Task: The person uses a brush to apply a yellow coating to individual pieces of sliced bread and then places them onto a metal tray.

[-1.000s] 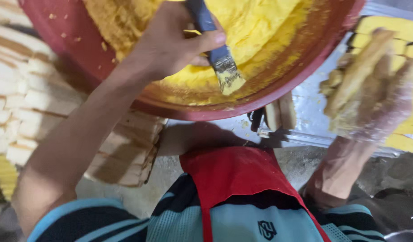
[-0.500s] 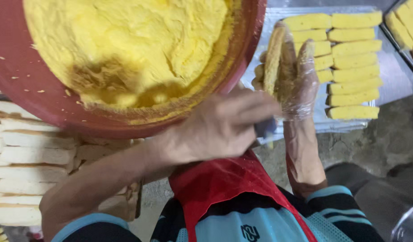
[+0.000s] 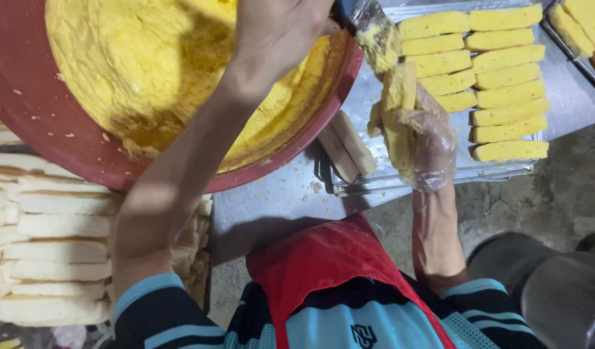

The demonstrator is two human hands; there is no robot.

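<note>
Change: since half a second ago my left hand (image 3: 281, 35) has lifted the brush (image 3: 375, 32) from below the red basin (image 3: 64, 148) up to the bread.
Left hand: fingers closed on brush handle.
Right hand (image 3: 420, 139): gloved, pinching a yellow-coated bread stick (image 3: 399, 97) upright, just under the bristles.
Tray (image 3: 439, 178): coated sticks lie beyond my right hand.

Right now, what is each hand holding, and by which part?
The left hand grips a brush by its handle, bristles yellow-coated. The gloved right hand holds a bread stick by its lower end.

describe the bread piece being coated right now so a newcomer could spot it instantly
Start at the big red bowl of yellow batter; right of its rim is a metal tray with rows of coated sticks. The bread piece stands upright above it in the gloved right hand, brush touching its top.
</note>
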